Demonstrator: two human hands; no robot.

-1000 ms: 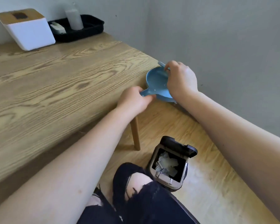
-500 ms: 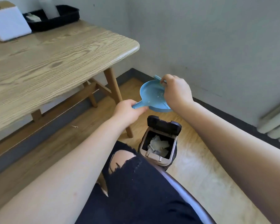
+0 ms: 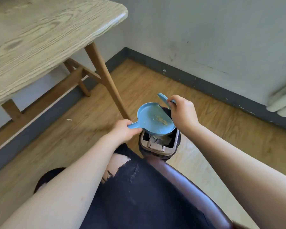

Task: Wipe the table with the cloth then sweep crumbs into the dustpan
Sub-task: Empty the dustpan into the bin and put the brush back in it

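A round blue dustpan (image 3: 151, 117) hangs directly over a small open trash bin (image 3: 159, 145) on the floor. My left hand (image 3: 124, 129) grips its short handle. Tan crumbs (image 3: 161, 120) lie in the pan near its right lip, which tilts down toward the bin. My right hand (image 3: 183, 112) holds a small blue brush (image 3: 163, 99) at the pan's far right edge; its bristles are hidden. The wooden table (image 3: 40, 33) stands at the upper left. No cloth is in view.
Crumpled paper lies inside the bin. A slanted table leg (image 3: 106, 80) stands just left of the pan. My knee in torn black trousers and a dark chair edge (image 3: 188, 184) fill the foreground. A white radiator (image 3: 284, 101) is at the right wall.
Both hands carried the dustpan and brush from the table's edge down to the bin. The pan now tilts over the bin's opening, and the view has turned toward the floor.
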